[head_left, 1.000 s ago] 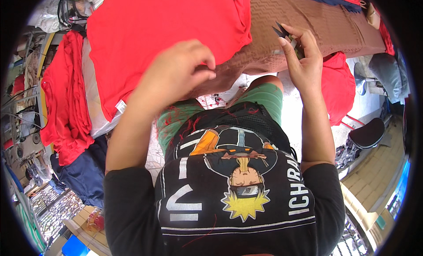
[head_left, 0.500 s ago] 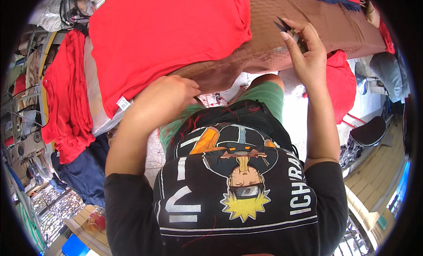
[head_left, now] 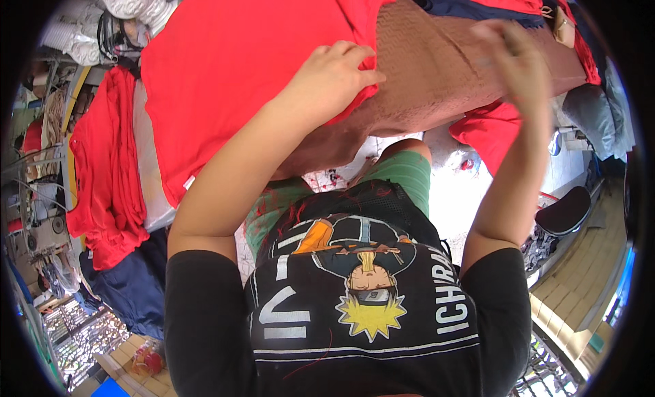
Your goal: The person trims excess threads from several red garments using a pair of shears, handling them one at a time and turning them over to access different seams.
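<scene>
Red garment [head_left: 252, 62] spread over left part of brown-covered table [head_left: 437, 76], near edge hanging off table's front edge. Left hand [head_left: 338, 73] pinches garment's right edge, fingers closed on cloth. Right hand [head_left: 515, 59] raised above table's right part, blurred; cannot tell grip. Spreading looks partly done; right edge not yet flat. Versus earlier frame: left hand up from front edge onto garment.

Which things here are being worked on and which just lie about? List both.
In hand: left hand gripping the edge of the red garment spread on the brown cloth-covered table; right hand raised and blurred above that table.

Lying about: red clothes pile, navy fabric, black stool seat.
</scene>
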Available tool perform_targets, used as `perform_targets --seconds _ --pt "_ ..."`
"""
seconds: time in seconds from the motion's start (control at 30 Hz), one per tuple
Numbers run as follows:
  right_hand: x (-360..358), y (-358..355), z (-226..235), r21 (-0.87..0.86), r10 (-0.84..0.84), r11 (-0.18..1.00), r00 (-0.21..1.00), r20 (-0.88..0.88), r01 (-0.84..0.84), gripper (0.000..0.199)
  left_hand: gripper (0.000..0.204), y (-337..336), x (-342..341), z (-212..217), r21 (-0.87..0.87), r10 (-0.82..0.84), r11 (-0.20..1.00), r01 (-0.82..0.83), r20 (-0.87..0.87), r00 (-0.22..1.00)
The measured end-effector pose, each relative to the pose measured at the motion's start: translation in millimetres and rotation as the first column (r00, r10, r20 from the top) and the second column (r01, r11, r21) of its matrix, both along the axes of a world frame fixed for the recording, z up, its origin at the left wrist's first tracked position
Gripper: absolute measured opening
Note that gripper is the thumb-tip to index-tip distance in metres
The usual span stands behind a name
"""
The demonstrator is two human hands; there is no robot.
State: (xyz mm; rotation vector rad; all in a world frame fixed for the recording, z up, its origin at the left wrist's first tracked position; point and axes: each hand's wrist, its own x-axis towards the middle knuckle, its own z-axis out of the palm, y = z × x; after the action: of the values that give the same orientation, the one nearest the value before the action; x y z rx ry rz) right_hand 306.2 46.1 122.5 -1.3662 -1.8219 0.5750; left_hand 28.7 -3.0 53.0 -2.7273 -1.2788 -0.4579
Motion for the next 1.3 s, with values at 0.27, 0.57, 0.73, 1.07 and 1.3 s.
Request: perform_targets --seconds 0.27,0.57,0.73,1.07,1.3 --pt "-99 -18 -99 -0.595 0.142 0.757 0.957 -0.254 -0.270 0.043 0.017 18 -13 2 0.064 -0.008 0.998 0.005 0.034 0.999" --pt "-113 -41 -66 -0.433 -0.126 0.615 0.460 -0.879 -0.659 0.017 0.024 -56 -23 19 0.135 0.097 0.979 -0.151 0.341 0.935" --pt "-118 -48 -76 -0.391 -0.146 0.536 0.374 -0.916 -0.748 0.010 0.020 -77 -11 -5 -0.108 0.216 0.974 -0.197 0.695 0.686" --pt "-125 -47 -75 -0.388 -0.191 0.583 0.343 -0.920 -0.714 0.012 0.037 -65 -12 5 -0.357 0.380 0.921 -0.157 0.726 0.574" --pt "-125 -52 -76 -0.425 -0.125 0.645 0.461 -0.878 -0.635 0.016 0.023 -62 -11 13 -0.409 0.445 0.892 -0.191 0.721 0.531"
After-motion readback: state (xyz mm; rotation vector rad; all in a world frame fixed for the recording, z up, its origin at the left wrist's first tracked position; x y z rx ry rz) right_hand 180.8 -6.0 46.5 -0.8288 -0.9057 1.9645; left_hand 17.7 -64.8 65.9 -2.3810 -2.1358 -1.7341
